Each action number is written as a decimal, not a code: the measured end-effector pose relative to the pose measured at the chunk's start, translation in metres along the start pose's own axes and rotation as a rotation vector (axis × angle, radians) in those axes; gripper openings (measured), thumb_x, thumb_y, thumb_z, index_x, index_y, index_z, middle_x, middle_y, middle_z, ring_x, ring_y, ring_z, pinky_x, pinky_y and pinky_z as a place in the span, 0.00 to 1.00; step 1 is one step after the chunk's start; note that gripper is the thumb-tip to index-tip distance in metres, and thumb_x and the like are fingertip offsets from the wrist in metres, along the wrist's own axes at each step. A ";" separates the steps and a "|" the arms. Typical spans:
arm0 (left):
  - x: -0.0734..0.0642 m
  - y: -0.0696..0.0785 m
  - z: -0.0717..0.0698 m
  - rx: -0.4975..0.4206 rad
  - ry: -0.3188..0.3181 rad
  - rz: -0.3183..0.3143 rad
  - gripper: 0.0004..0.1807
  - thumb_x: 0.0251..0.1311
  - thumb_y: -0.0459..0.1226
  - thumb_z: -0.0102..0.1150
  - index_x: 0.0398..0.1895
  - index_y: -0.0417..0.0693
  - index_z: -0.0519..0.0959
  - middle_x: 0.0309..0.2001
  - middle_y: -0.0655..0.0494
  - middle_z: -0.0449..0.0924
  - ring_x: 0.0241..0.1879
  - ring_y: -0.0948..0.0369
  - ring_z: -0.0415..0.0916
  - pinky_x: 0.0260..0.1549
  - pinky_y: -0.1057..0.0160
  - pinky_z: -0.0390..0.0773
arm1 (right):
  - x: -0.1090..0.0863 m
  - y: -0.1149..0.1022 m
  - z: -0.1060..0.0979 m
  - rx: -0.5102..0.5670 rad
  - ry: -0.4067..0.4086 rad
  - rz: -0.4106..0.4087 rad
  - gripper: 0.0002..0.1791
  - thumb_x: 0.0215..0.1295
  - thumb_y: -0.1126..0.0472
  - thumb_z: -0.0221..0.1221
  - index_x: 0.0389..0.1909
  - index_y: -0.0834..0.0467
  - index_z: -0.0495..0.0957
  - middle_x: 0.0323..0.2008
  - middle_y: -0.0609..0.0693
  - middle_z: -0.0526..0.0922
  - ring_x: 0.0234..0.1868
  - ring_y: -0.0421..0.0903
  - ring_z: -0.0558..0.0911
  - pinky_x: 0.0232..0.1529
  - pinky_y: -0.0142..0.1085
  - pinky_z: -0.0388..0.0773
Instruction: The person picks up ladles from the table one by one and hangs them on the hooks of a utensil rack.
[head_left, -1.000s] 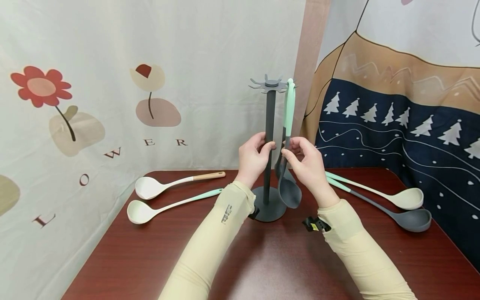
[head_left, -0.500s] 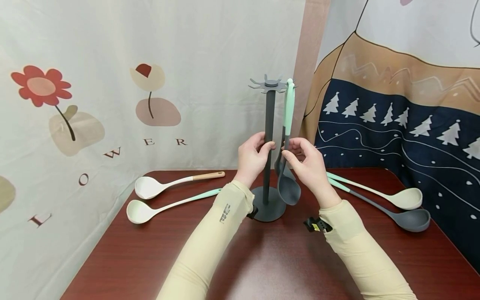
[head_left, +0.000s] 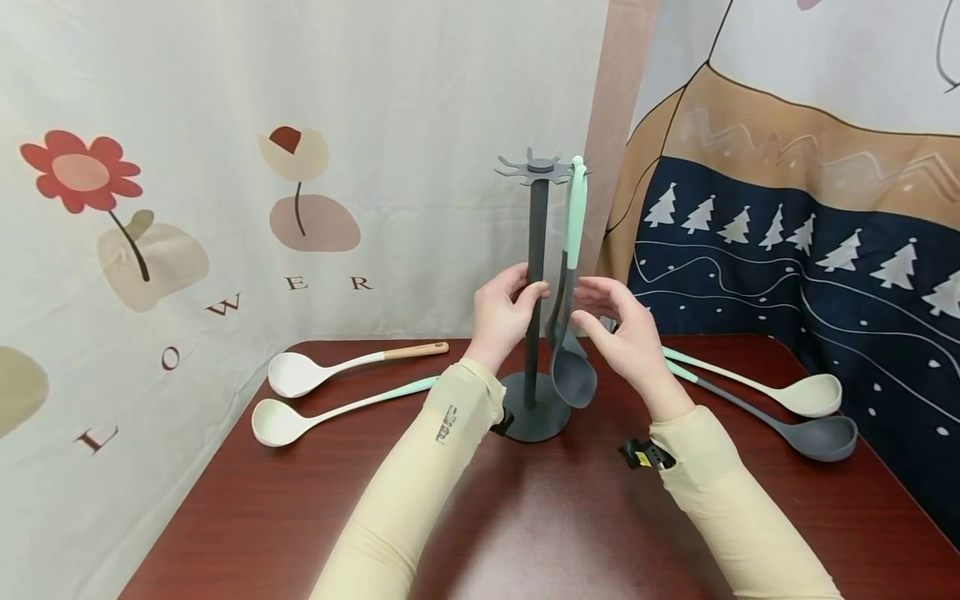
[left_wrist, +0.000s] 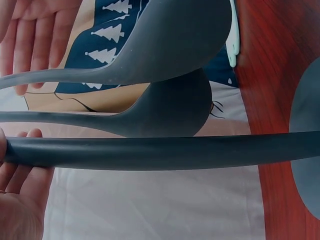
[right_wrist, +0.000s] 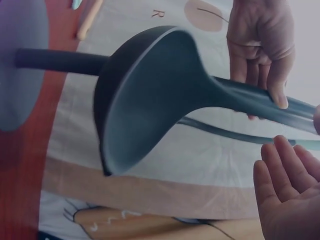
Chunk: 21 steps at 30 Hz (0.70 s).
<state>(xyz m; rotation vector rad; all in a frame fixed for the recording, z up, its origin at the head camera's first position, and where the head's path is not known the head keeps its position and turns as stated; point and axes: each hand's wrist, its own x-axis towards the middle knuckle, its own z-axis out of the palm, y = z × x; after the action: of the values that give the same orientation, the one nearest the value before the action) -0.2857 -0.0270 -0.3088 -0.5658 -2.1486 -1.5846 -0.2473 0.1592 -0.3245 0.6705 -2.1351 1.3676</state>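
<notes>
Head: grey stand [head_left: 537, 217] upright on the table [head_left: 525, 517]. Left hand [head_left: 502, 317] pinches the post, thumb against fingers, probably to keep it from tipping. Near mint-handled ladle [head_left: 575, 221] and far ladle [head_left: 556, 321] hang from prongs right of the post, bowls down, off the base. Right hand [head_left: 630, 337] is just beside them, fingers spread and holding nothing. White wood-look-handled ladle [head_left: 295, 375] and cream ladle [head_left: 279, 422] lie left; second cream ladle [head_left: 813, 395] and loose grey ladle [head_left: 819, 437] right. Handles face the stand, presumably for easy reach. Cloth [head_left: 420, 167] reads "L O W E R". Sleeve print [head_left: 446, 423] unreadable.

Left wrist: left fingers wrap the post from behind, thumb cut off at the edge. Right fingers straight, beyond the ladles. No writing legible.

Right wrist: near bowl fills the middle. Right palm faces the ladles, fingers extended; can't tell if thumb touches the shaft. Letter "R" on cloth, no brand visible.
</notes>
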 end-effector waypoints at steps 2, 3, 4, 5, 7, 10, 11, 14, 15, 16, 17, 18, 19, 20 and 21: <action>0.001 0.000 0.000 -0.008 -0.006 -0.005 0.09 0.66 0.37 0.62 0.48 0.47 0.83 0.37 0.59 0.87 0.39 0.66 0.83 0.43 0.63 0.81 | -0.003 0.002 -0.003 -0.008 -0.015 0.001 0.26 0.66 0.67 0.63 0.64 0.62 0.71 0.55 0.56 0.81 0.56 0.50 0.79 0.58 0.40 0.73; 0.001 -0.001 -0.001 -0.012 -0.008 -0.009 0.09 0.66 0.37 0.63 0.48 0.47 0.83 0.37 0.59 0.87 0.39 0.66 0.83 0.43 0.63 0.80 | -0.004 0.003 -0.005 -0.014 -0.023 0.003 0.27 0.65 0.67 0.64 0.65 0.61 0.70 0.56 0.56 0.81 0.57 0.50 0.78 0.60 0.42 0.72; 0.001 -0.001 -0.001 -0.017 -0.011 -0.011 0.09 0.66 0.37 0.63 0.48 0.47 0.83 0.37 0.59 0.87 0.39 0.66 0.83 0.44 0.63 0.80 | -0.005 0.004 -0.006 -0.020 -0.031 0.007 0.28 0.65 0.67 0.64 0.65 0.61 0.70 0.57 0.57 0.80 0.58 0.51 0.78 0.61 0.45 0.72; 0.001 -0.001 -0.001 -0.024 -0.014 -0.015 0.09 0.66 0.37 0.63 0.48 0.47 0.83 0.37 0.59 0.87 0.39 0.66 0.83 0.44 0.63 0.80 | -0.006 0.005 -0.008 -0.026 -0.038 0.013 0.28 0.65 0.67 0.64 0.66 0.61 0.70 0.58 0.57 0.80 0.59 0.51 0.77 0.62 0.47 0.71; 0.002 -0.002 -0.001 -0.033 -0.021 -0.024 0.09 0.66 0.37 0.63 0.47 0.47 0.83 0.37 0.59 0.87 0.39 0.66 0.83 0.44 0.63 0.80 | -0.009 0.007 -0.012 -0.038 -0.052 0.026 0.29 0.65 0.67 0.64 0.66 0.61 0.69 0.59 0.57 0.79 0.61 0.52 0.76 0.63 0.50 0.69; 0.004 -0.003 -0.002 -0.056 -0.038 -0.037 0.10 0.65 0.37 0.64 0.48 0.46 0.83 0.38 0.57 0.87 0.39 0.64 0.84 0.44 0.63 0.80 | -0.014 0.011 -0.017 -0.064 -0.071 0.053 0.29 0.66 0.67 0.63 0.67 0.60 0.68 0.61 0.57 0.78 0.62 0.53 0.75 0.63 0.53 0.68; 0.004 -0.003 -0.003 -0.067 -0.046 -0.045 0.10 0.65 0.36 0.64 0.48 0.46 0.83 0.38 0.56 0.87 0.39 0.64 0.84 0.44 0.62 0.80 | -0.015 0.013 -0.019 -0.072 -0.073 0.064 0.29 0.66 0.66 0.63 0.67 0.60 0.68 0.61 0.57 0.78 0.62 0.53 0.75 0.63 0.54 0.68; 0.007 -0.003 -0.006 -0.101 -0.084 -0.067 0.12 0.64 0.36 0.65 0.49 0.44 0.83 0.38 0.54 0.87 0.39 0.63 0.84 0.45 0.62 0.80 | -0.021 0.019 -0.025 -0.097 -0.073 0.079 0.30 0.66 0.66 0.64 0.68 0.59 0.68 0.61 0.57 0.77 0.63 0.53 0.74 0.63 0.52 0.68; 0.008 -0.003 -0.008 -0.112 -0.101 -0.076 0.13 0.64 0.36 0.65 0.50 0.44 0.83 0.39 0.54 0.87 0.39 0.62 0.84 0.45 0.62 0.80 | -0.023 0.021 -0.027 -0.103 -0.070 0.083 0.30 0.66 0.65 0.64 0.68 0.59 0.68 0.61 0.56 0.77 0.63 0.53 0.74 0.64 0.49 0.68; 0.009 -0.003 -0.009 -0.123 -0.120 -0.081 0.13 0.64 0.36 0.65 0.50 0.43 0.83 0.38 0.53 0.87 0.40 0.62 0.84 0.45 0.61 0.80 | -0.026 0.023 -0.029 -0.111 -0.067 0.084 0.30 0.66 0.65 0.64 0.68 0.59 0.68 0.61 0.56 0.77 0.63 0.53 0.74 0.64 0.45 0.68; 0.010 -0.003 -0.011 -0.134 -0.142 -0.085 0.13 0.64 0.36 0.65 0.50 0.42 0.83 0.38 0.53 0.87 0.40 0.61 0.84 0.45 0.61 0.79 | -0.028 0.026 -0.031 -0.118 -0.065 0.089 0.30 0.66 0.65 0.64 0.68 0.59 0.68 0.61 0.56 0.78 0.63 0.53 0.74 0.64 0.40 0.68; 0.011 -0.004 -0.012 -0.147 -0.164 -0.086 0.13 0.65 0.36 0.64 0.51 0.41 0.83 0.39 0.52 0.87 0.40 0.61 0.84 0.46 0.60 0.79 | -0.031 0.028 -0.033 -0.122 -0.064 0.092 0.30 0.66 0.65 0.64 0.68 0.59 0.68 0.61 0.56 0.78 0.63 0.53 0.74 0.63 0.36 0.68; 0.013 -0.004 -0.014 -0.161 -0.186 -0.085 0.14 0.65 0.35 0.63 0.51 0.40 0.82 0.39 0.52 0.87 0.41 0.60 0.84 0.46 0.60 0.79 | -0.033 0.030 -0.035 -0.125 -0.062 0.100 0.30 0.66 0.65 0.64 0.68 0.59 0.68 0.61 0.55 0.78 0.63 0.52 0.74 0.63 0.33 0.67; 0.013 -0.005 -0.015 -0.180 -0.207 -0.082 0.14 0.66 0.34 0.63 0.52 0.38 0.81 0.39 0.51 0.87 0.41 0.59 0.84 0.47 0.59 0.79 | -0.035 0.032 -0.037 -0.130 -0.063 0.110 0.30 0.66 0.64 0.64 0.68 0.58 0.68 0.61 0.55 0.77 0.63 0.52 0.74 0.63 0.32 0.67; 0.014 -0.006 -0.016 -0.201 -0.227 -0.077 0.15 0.66 0.33 0.62 0.53 0.37 0.81 0.39 0.50 0.87 0.41 0.58 0.84 0.47 0.59 0.79 | -0.037 0.034 -0.039 -0.134 -0.065 0.123 0.30 0.66 0.64 0.64 0.68 0.58 0.68 0.62 0.55 0.77 0.63 0.52 0.74 0.63 0.34 0.67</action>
<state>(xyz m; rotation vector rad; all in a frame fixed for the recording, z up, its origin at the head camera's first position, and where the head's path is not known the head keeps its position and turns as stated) -0.2993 -0.0429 -0.3010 -0.7682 -2.2083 -1.8729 -0.2352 0.2124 -0.3571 0.5460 -2.3304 1.2659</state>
